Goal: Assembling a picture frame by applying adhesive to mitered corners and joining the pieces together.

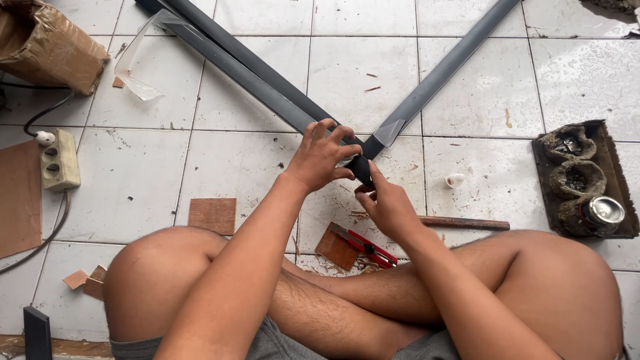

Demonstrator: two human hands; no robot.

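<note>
Here: left hand (320, 157) covers grey strip (253, 77) end | right hand (390, 207) beside

Floor clutter observed on white tiles (233, 167).
I note a cardboard box (47, 43), power strip (60, 160), red utility knife (367, 245), wood scraps (212, 215), rusty rod (463, 223) and a can (603, 212) in an egg-carton tray (573, 177).

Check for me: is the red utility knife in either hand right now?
No: the red utility knife lies on the floor tiles while the left hand and right hand grip the grey strip.
</note>
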